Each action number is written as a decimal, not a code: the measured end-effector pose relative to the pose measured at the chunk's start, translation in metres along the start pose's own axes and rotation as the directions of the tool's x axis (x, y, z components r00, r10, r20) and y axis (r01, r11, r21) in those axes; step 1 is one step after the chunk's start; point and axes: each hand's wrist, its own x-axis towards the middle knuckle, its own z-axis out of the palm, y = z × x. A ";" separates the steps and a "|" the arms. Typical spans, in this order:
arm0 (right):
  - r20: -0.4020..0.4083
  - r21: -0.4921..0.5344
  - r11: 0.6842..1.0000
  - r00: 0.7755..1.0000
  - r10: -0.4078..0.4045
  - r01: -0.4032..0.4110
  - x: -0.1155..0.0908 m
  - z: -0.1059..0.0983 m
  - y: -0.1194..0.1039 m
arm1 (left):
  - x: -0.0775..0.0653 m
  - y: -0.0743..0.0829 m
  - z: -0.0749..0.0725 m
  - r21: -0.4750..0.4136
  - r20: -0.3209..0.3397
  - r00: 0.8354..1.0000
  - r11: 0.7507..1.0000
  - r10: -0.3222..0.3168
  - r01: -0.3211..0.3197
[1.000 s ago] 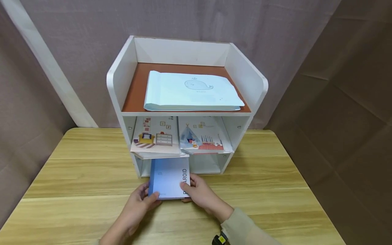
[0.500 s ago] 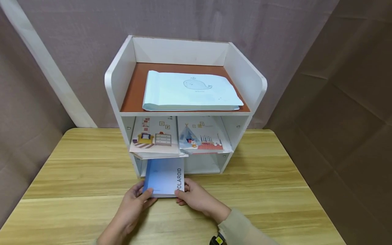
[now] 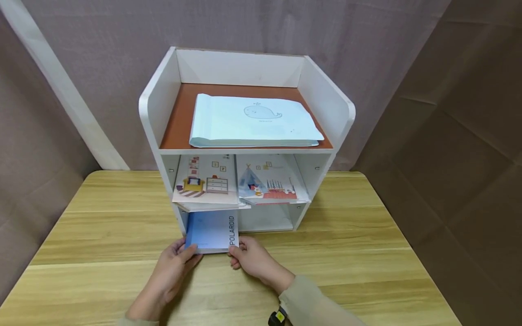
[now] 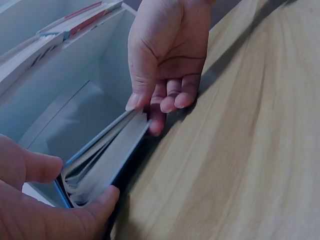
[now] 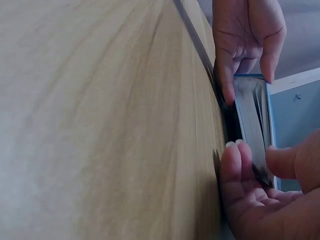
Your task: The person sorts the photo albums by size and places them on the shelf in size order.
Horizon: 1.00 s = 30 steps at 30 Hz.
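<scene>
A blue album (image 3: 210, 232) marked POLAROID lies flat, its far part inside the left side of the bottom compartment (image 3: 265, 219) of a white shelf (image 3: 326, 97). Its near edge sticks out over the table. My left hand (image 3: 171, 267) pinches the near left corner, thumb on the cover and fingers beneath. At the near right corner, my right hand (image 3: 254, 259) holds it the same way. In the left wrist view the page edges of the album (image 4: 107, 155) show between both hands. The right wrist view shows a dark gap under the album (image 5: 252, 115).
Two illustrated books (image 3: 205, 181) lie side by side on the middle shelf, their front edges overhanging slightly. A pale book with a whale drawing (image 3: 257, 122) rests on the brown top. The shelf stands on a wooden table (image 3: 355, 253), with curtains behind and at the sides.
Both hands have carried the album left and deeper into the bottom compartment, so less of it sticks out. The grip at both near corners stays the same.
</scene>
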 end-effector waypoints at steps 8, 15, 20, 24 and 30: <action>-0.076 -0.014 1.000 0.997 0.002 -0.003 0.012 0.005 -0.001 | 0.009 0.003 -0.006 0.042 -0.048 0.999 0.999 -0.021 0.023; -0.108 -0.032 0.999 0.994 0.010 -0.014 0.016 0.006 0.000 | 0.014 0.005 -0.006 0.107 -0.070 0.997 0.994 -0.019 0.026; -0.126 -0.052 0.999 0.992 0.007 -0.014 0.015 0.009 -0.003 | 0.015 0.007 -0.007 0.124 -0.085 0.996 0.991 -0.041 0.052; -0.136 -0.058 0.998 0.991 0.002 -0.010 0.017 0.010 -0.006 | 0.015 0.007 -0.006 0.131 -0.073 0.997 0.991 -0.031 0.041; -0.156 -0.221 0.974 0.985 -0.078 0.042 0.007 0.002 -0.005 | -0.002 0.000 -0.004 0.188 -0.055 0.998 0.982 0.014 -0.003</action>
